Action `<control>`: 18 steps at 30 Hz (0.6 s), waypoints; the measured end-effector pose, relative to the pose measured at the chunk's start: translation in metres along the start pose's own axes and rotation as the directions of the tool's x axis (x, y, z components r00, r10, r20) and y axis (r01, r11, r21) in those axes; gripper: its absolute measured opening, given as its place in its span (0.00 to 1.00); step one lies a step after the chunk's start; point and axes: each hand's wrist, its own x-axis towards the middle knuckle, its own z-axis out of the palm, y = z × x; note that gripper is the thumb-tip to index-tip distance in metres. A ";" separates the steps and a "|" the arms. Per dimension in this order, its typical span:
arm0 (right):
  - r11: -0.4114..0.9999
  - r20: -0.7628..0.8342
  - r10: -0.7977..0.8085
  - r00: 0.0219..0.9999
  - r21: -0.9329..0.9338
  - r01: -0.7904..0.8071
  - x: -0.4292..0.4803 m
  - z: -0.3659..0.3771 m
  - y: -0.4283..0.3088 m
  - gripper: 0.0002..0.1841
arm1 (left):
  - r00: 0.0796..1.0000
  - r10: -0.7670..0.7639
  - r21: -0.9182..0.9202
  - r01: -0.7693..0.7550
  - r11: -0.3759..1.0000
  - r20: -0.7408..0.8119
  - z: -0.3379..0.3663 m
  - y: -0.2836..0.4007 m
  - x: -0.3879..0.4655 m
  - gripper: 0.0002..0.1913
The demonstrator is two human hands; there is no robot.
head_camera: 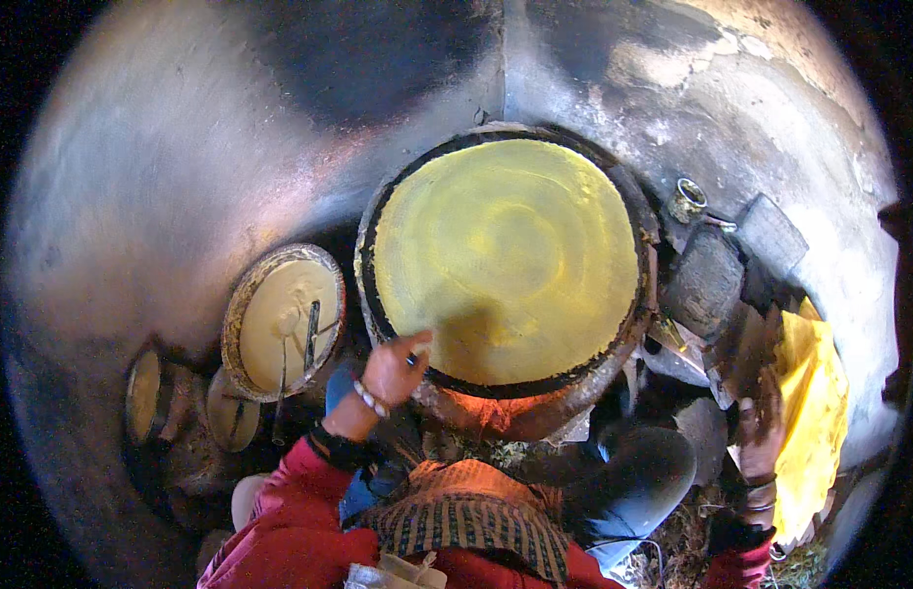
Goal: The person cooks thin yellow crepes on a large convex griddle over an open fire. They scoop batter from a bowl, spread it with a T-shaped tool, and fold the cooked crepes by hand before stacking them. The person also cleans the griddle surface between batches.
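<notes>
A wide round griddle (387, 331) with a dark rim sits over a fire in front of me. A thin sheet of yellow batter or flatbread (515, 250) covers nearly all of its surface. My left hand (396, 372), with a pale beaded bracelet, is at the griddle's lower left rim, fingers curled; nothing shows in it, though its grip is unclear. A dark shadow falls on the sheet beside it. Far to the right, my right hand (760, 442) reaches down between brown fuel pieces (747, 353) and a yellow cloth or plastic sheet (813, 412). Its fingers are blurred and partly hidden.
Orange firelight (493, 412) glows below the griddle's front. At left stands a bowl (234, 353) of pale batter with a ladle (283, 375) in it, near smaller containers (143, 397). Dark blocks (705, 283) and a small metal cup (688, 199) lie right, by the sooty wall (721, 96).
</notes>
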 end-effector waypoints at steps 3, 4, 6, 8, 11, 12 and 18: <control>0.992 0.105 -0.111 0.988 -0.041 0.116 0.013 0.033 -0.045 0.29 | 0.969 0.074 0.130 -0.044 0.991 -0.234 -0.027 -0.042 0.080 0.10; 0.992 0.130 -0.123 0.984 0.011 0.123 0.017 0.043 -0.057 0.30 | 0.966 0.072 0.136 -0.039 0.990 -0.247 -0.035 -0.056 0.111 0.10; 0.988 0.183 -0.149 0.972 0.074 0.137 0.028 0.059 -0.071 0.31 | 0.979 -0.015 0.351 0.087 0.932 -0.204 -0.048 -0.081 0.179 0.10; 0.980 0.179 -0.153 0.972 0.153 0.126 0.038 0.074 -0.079 0.31 | 0.985 -0.072 0.404 0.129 0.906 -0.154 -0.052 -0.096 0.240 0.12; 0.979 0.218 -0.141 0.966 0.173 0.104 0.053 0.086 -0.081 0.32 | 0.967 -0.255 0.504 0.209 0.838 0.023 -0.047 -0.101 0.312 0.18; 0.979 0.238 -0.078 0.968 0.201 0.029 0.055 0.090 -0.081 0.32 | 0.967 -0.256 0.477 0.219 0.851 0.013 -0.043 -0.100 0.327 0.19; 0.990 0.254 -0.086 0.963 0.132 0.054 0.071 0.107 -0.071 0.31 | 0.895 -0.423 0.717 0.202 0.667 0.141 -0.030 -0.114 0.381 0.24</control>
